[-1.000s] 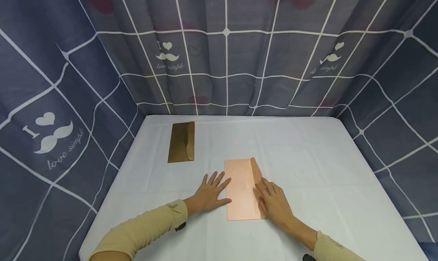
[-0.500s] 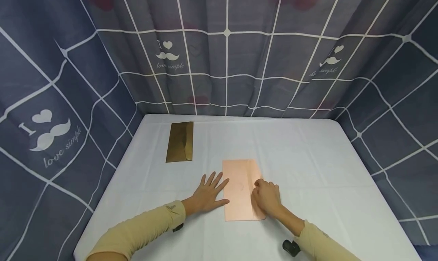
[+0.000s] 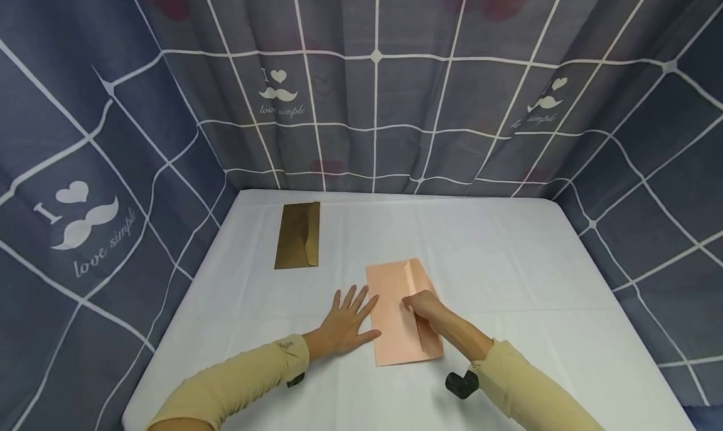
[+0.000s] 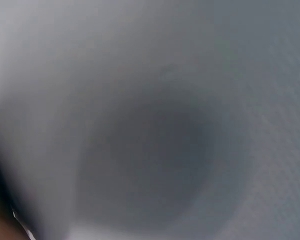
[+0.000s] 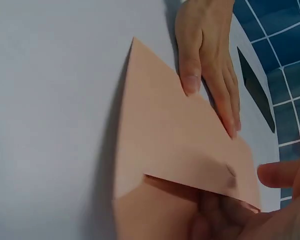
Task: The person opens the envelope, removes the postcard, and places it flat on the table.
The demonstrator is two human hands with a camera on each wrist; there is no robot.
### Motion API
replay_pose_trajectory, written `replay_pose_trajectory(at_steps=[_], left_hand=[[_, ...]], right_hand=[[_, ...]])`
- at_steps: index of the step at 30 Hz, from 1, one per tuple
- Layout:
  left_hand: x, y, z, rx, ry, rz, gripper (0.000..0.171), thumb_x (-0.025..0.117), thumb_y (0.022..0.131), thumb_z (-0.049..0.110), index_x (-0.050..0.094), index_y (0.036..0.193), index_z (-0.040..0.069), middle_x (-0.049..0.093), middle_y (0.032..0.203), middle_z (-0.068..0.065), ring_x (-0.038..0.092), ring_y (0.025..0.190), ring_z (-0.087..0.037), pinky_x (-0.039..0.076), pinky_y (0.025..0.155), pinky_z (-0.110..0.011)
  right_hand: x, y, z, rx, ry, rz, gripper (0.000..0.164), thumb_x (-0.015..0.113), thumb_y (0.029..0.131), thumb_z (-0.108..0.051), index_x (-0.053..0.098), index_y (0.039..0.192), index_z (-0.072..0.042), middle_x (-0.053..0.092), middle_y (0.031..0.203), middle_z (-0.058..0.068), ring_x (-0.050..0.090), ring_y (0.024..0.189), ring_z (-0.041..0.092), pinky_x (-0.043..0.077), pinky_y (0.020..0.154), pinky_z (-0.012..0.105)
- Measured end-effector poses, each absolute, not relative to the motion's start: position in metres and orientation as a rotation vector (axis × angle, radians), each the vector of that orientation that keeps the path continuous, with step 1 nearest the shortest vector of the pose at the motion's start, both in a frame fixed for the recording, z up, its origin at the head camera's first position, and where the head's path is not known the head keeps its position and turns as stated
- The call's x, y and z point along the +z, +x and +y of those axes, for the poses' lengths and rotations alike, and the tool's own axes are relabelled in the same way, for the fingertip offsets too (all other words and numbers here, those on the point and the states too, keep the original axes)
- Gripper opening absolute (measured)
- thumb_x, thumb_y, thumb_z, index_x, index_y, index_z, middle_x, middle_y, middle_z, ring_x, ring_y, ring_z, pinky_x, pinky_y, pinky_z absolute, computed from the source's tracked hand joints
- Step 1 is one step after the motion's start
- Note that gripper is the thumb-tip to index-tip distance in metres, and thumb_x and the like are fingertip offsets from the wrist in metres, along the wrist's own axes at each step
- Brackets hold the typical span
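A peach-coloured paper envelope (image 3: 390, 330) lies on the white table with its flap (image 3: 418, 274) unfolded to the right. My left hand (image 3: 344, 324) rests flat beside it with fingers spread. In the right wrist view, fingertips of this left hand (image 5: 210, 60) touch the envelope's edge. My right hand (image 3: 426, 307) has its fingers tucked under the envelope's front panel (image 5: 175, 145), inside the mouth, and that panel stands raised. The right thumb (image 5: 280, 172) is outside the pocket. The fingertips inside are partly hidden by the paper. The left wrist view is a grey blur.
A brown-gold envelope (image 3: 297, 235) lies at the table's back left. Dark blue-grey curtains with white grid lines (image 3: 350, 105) surround the white table (image 3: 497, 249) at the back and both sides. A black device (image 3: 462, 384) hangs under the right wrist.
My right hand has moved left from the flap, and its fingers have gone under the front panel. The peach envelope has tilted slightly and its mouth is raised. My left hand has stayed put.
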State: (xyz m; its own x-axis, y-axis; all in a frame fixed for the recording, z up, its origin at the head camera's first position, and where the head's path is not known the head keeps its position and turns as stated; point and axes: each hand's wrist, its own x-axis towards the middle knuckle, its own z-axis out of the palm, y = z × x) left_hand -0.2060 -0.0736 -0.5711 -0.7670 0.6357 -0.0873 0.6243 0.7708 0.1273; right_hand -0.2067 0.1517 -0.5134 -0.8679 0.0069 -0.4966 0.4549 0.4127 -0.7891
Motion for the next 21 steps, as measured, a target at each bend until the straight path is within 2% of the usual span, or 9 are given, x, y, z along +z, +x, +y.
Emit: replay_pose_trajectory(at_steps=[1,4,7,12,17,21], left_hand=[[-0.57,-0.206,-0.074,0.138,1.011,2.833,0.076,0.035,0.097,0.062,0.02,0.156,0.017,0.014,0.16,-0.015,0.01,0.144,-0.041,0.014,0.109,-0.063],[-0.569,-0.207,-0.074,0.155,1.002,2.819,0.076,0.035,0.097,0.062,0.02,0.156,0.017,0.013,0.16,-0.015,0.009,0.144,-0.04,0.013,0.11,-0.063],[-0.569,-0.208,-0.074,0.155,0.997,2.811,0.077,0.034,0.097,0.063,0.019,0.157,0.018,0.012,0.16,-0.015,0.008,0.145,-0.039,0.011,0.11,-0.063],[-0.57,-0.207,-0.075,0.176,1.004,2.815,0.078,0.036,0.096,0.064,0.022,0.156,0.017,0.013,0.16,-0.014,0.009,0.145,-0.039,0.012,0.11,-0.063],[-0.569,-0.206,-0.074,0.167,1.003,2.822,0.077,0.037,0.095,0.064,0.022,0.156,0.018,0.013,0.16,-0.014,0.009,0.145,-0.038,0.011,0.11,-0.063],[-0.57,-0.205,-0.073,0.127,0.997,2.812,0.078,0.034,0.096,0.066,0.019,0.157,0.02,0.009,0.161,-0.013,0.005,0.145,-0.037,0.01,0.111,-0.062]], right_hand=[[-0.515,-0.206,0.153,-1.478,0.39,2.254,0.024,0.054,0.093,-0.009,0.055,0.102,0.013,0.052,0.088,0.011,0.052,0.084,0.023,0.045,0.072,0.031],[-0.519,-0.204,0.157,-1.568,0.382,2.225,0.028,0.059,0.091,-0.004,0.055,0.11,0.016,0.059,0.087,0.014,0.057,0.078,0.019,0.048,0.067,0.029],[-0.523,-0.201,0.164,-1.644,0.368,2.194,0.032,0.062,0.089,-0.001,0.056,0.115,0.015,0.064,0.091,0.016,0.062,0.077,0.02,0.052,0.066,0.032],[-0.525,-0.199,0.188,-1.616,0.367,2.315,0.036,0.065,0.088,-0.002,0.056,0.118,0.014,0.064,0.093,0.016,0.063,0.078,0.021,0.053,0.065,0.032],[-0.532,-0.2,0.247,-1.483,0.444,2.521,0.043,0.065,0.09,-0.007,0.051,0.125,0.015,0.063,0.091,0.02,0.062,0.071,0.018,0.05,0.059,0.028],[-0.536,-0.195,0.307,-1.358,0.587,2.634,0.049,0.063,0.093,-0.014,0.047,0.129,0.015,0.062,0.096,0.022,0.06,0.073,0.019,0.047,0.058,0.027]])
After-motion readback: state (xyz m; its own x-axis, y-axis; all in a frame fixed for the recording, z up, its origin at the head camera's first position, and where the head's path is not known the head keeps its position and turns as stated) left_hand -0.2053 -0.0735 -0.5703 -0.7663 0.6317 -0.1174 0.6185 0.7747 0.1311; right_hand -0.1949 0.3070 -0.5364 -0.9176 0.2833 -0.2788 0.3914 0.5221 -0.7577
